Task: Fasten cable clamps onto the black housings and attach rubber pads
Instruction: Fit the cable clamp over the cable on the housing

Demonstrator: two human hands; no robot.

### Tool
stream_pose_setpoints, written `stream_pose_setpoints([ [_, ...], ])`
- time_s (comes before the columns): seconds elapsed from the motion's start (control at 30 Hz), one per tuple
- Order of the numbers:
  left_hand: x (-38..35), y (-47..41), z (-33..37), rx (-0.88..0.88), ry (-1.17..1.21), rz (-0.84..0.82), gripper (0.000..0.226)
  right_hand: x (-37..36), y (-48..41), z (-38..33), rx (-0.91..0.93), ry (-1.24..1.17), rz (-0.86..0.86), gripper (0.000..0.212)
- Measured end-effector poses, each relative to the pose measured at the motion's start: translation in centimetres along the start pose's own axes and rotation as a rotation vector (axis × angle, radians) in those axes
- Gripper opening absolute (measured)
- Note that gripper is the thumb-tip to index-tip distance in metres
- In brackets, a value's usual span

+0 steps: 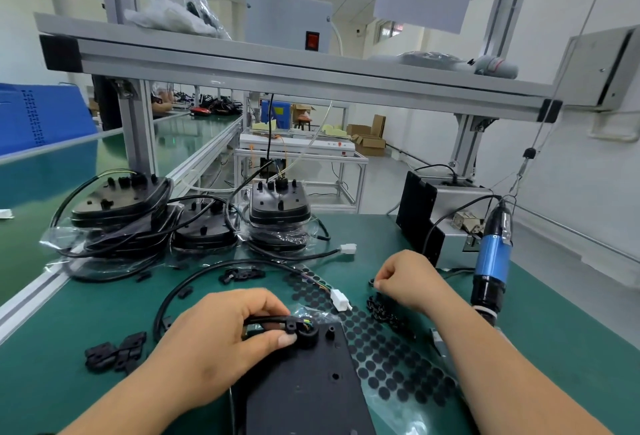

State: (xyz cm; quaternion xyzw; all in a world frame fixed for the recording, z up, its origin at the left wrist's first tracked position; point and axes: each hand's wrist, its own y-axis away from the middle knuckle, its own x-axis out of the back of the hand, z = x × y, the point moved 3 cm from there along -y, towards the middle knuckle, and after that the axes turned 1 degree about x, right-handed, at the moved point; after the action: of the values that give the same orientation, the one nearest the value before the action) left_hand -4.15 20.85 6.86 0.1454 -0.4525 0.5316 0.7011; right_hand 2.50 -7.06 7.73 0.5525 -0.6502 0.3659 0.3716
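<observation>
- Green mat (86,299) carries black housing (304,393), partly over rubber pad sheet (391,358).
- Left hand (221,337) pinches cable clamp (291,325) onto housing; right hand (405,282) pinches a small black part (372,282).
- Clamp may slip off its hole if the thumb eases.

Housing (311,382) under left grip (221,337): black plastic, matt, faintly grained. Cable (194,285) held in that grip: smooth black jacket, slight sheen. Sheet (391,412) between the grips: clear glossy film, wrinkled. Pads (360,327) on the sheet: matt black. Counter (104,313): green mat, smooth, satin. Screwdriver (491,261) beside right grip (405,282): glossy blue plastic. Small part (371,282) pinched in the right grip: black, finish unclear.
</observation>
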Motion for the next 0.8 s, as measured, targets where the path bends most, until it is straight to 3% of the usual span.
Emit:
stream_pose_setpoints([
  [0.27,0.0,0.0,-0.2,0.036,0.014,0.001,0.027,-1.1,-0.4,-0.8,0.087,0.196,-0.052,0.011],
  [0.57,-0.1,-0.1,-0.6,0.054,0.079,0.010,0.038,-2.1,-0.5,-1.2,0.016,0.402,-0.087,0.034],
  [0.67,0.0,0.0,-0.1,0.046,0.091,0.039,0.041,-1.6,0.2,-1.8,0.016,0.437,-0.033,0.025],
  [0.73,0.1,0.0,0.2,0.027,0.084,0.059,0.037,-0.8,0.4,-2.4,0.067,0.330,0.039,0.018],
  [0.8,0.2,0.0,0.2,0.012,0.068,0.073,0.028,0.0,1.3,-3.6,0.136,0.002,0.111,0.015],
])
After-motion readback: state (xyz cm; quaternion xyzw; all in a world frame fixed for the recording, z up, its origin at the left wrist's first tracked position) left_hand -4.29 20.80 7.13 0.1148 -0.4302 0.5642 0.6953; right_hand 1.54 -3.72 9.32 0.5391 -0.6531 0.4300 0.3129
